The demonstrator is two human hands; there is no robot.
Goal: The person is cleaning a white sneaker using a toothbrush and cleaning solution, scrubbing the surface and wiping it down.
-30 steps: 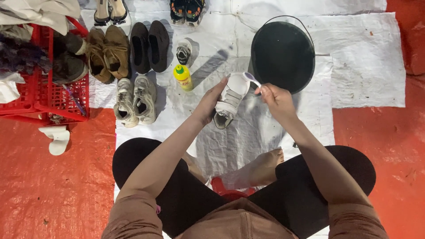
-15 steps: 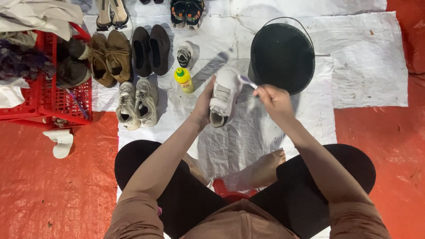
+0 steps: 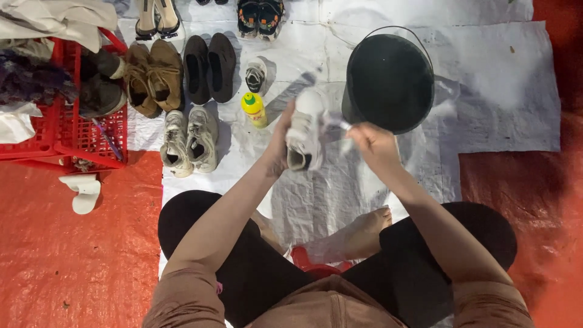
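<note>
White shoe point(image 3: 305, 130) gripped in left hand point(image 3: 280, 141), right hand point(image 3: 371, 143) pinching brush point(image 3: 336, 123) against it.

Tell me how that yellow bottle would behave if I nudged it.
The yellow bottle stands upright on the crinkled white sheet, tall over a narrow base, so it would probably tip easily. Its round body suggests it would then roll, perhaps toward the grey sneakers. It looks like small plastic, likely light.
</note>
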